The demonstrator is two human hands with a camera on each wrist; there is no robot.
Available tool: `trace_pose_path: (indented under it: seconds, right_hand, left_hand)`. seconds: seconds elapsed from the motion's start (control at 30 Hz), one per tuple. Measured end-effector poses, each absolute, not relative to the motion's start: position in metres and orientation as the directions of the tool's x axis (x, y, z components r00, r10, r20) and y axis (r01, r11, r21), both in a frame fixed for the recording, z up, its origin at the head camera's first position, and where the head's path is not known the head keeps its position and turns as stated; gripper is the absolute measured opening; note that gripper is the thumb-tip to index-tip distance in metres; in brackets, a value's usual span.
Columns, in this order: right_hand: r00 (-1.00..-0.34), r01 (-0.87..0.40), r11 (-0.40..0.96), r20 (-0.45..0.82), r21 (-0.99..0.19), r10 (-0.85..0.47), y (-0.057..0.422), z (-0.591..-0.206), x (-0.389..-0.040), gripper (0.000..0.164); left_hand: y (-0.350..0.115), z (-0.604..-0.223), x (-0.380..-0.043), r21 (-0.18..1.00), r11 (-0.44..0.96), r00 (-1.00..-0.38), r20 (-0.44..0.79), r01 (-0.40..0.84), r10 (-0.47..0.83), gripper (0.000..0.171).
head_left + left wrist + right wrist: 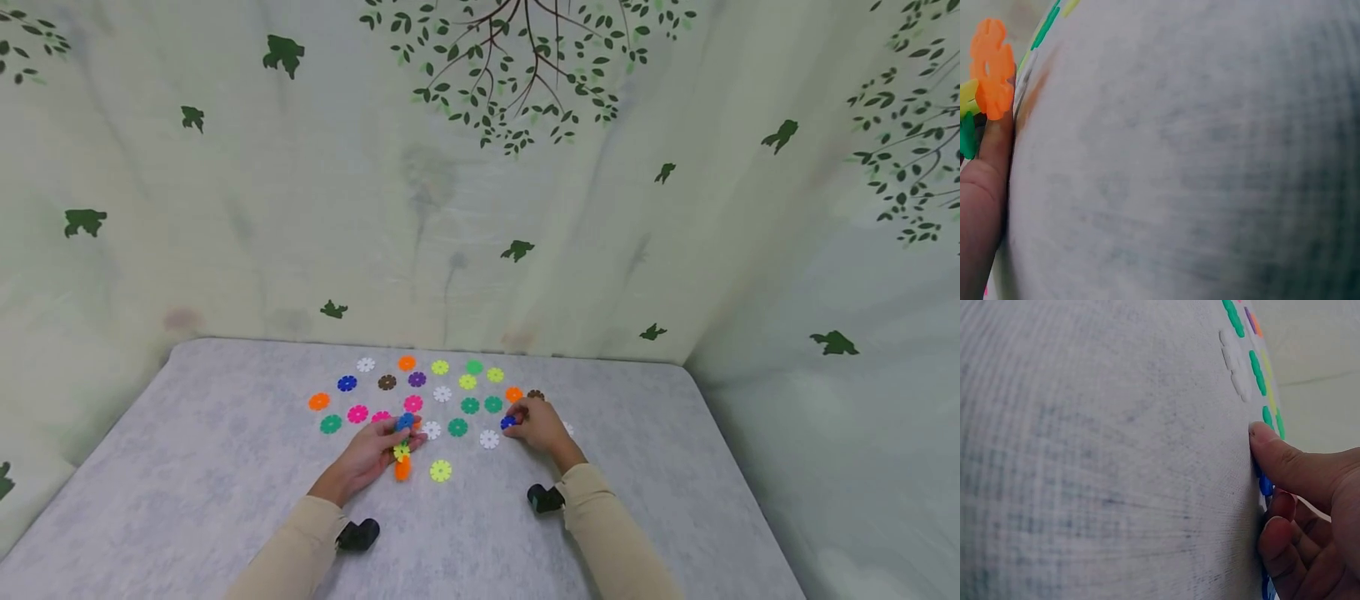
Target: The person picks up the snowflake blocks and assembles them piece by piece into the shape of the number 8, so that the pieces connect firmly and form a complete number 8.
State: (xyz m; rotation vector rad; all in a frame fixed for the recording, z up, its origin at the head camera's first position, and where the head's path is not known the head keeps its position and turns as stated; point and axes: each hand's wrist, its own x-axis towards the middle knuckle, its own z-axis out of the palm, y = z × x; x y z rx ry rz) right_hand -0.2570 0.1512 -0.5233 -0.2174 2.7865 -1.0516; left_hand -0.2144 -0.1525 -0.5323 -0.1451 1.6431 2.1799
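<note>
In the head view my left hand (369, 457) holds a small joined cluster of notched plastic discs. A blue disc (405, 421) tops the cluster, a yellow disc (402, 452) sits lower, and an orange disc (402, 469) hangs at its near end. The left wrist view shows that orange disc (992, 70) standing on edge beside a finger, with yellow and green pieces next to it. My right hand (538, 425) pinches a dark blue disc (508, 423) low over the table; its thumb and fingers partly cover the blue disc (1265, 484) in the right wrist view.
Loose discs in several colours lie spread over the grey table (225, 467), including a white disc (489, 439), a green disc (457, 427) and a yellow disc (440, 471). A leaf-patterned curtain (450, 208) rises behind the table. Black wrist cameras (358, 535) hang below both sleeves.
</note>
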Motion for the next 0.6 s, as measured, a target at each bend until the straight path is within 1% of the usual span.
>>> trace_pose_path:
  seconds: [0.13, 0.23, 0.5, 0.6]
  right_hand:
    - [-0.977, -0.078, 0.741, -0.096, -0.666, -0.189, 0.152, -0.5235, -0.2572, 0.025]
    - [-0.978, -0.071, 0.742, -0.101, -0.667, -0.184, 0.1524, -0.5222, -0.2574, 0.024]
    - [-0.981, -0.056, 0.756, -0.107, -0.652, -0.164, 0.1503, -0.5213, -0.2577, 0.025]
    - [-0.981, -0.043, 0.755, -0.114, -0.654, -0.155, 0.1494, -0.5225, -0.2573, 0.025]
  left_hand:
    - [-0.1502, -0.5301, -0.2152, 0.907, -0.178, -0.913, -0.338, -0.381, 0.23, 0.044]
    - [-0.1497, -0.5286, -0.2159, 0.9, -0.184, -0.907, -0.352, -0.396, 0.232, 0.045]
    - [-0.1519, -0.5255, -0.2143, 0.86, -0.293, -0.893, -0.329, -0.418, 0.308, 0.045]
    - [-0.1533, -0.5246, -0.2121, 0.835, -0.341, -0.887, -0.325, -0.431, 0.327, 0.049]
